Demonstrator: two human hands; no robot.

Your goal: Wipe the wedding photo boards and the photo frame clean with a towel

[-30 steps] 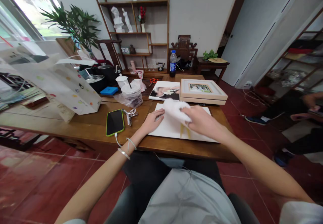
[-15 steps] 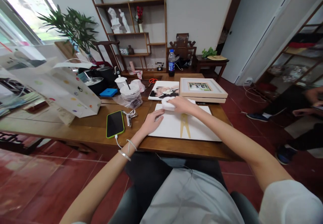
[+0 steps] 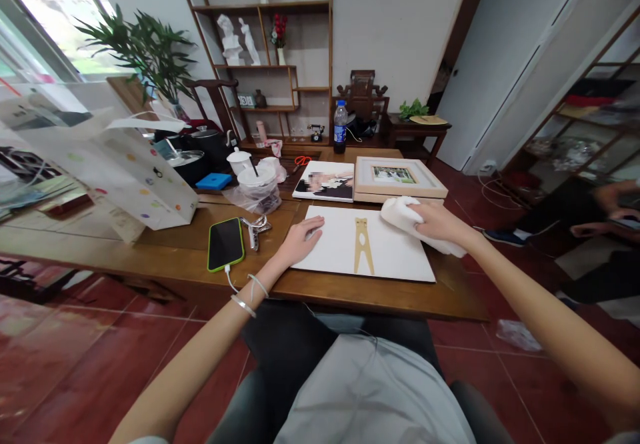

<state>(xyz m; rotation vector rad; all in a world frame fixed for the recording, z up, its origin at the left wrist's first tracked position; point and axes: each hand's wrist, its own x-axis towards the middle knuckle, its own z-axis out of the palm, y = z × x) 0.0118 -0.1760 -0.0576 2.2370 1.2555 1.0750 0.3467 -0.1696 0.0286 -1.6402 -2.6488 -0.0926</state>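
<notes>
A white board (image 3: 340, 247) with a tan stand piece (image 3: 363, 252) lies flat near the front edge of the wooden table (image 3: 170, 244). My left hand (image 3: 300, 239) rests on the board's left edge, fingers flat, pressing it down. My right hand (image 3: 437, 225) is closed on a white cloth (image 3: 405, 214) at the board's far right corner. Just behind the cloth is a stack of light wooden picture frames (image 3: 400, 179).
A phone (image 3: 226, 244) in a green case and a metal clip (image 3: 255, 227) lie left of the board. A printed photo canvas (image 3: 325, 181), lidded cups in a plastic bag (image 3: 257, 187), a dotted paper bag (image 3: 120, 171) and pots fill the table's far side. Another person sits at right (image 3: 595, 217).
My right hand swept the cloth from the board's middle to its far left corner, then across to the far right corner. My left hand stayed on the board's left edge.
</notes>
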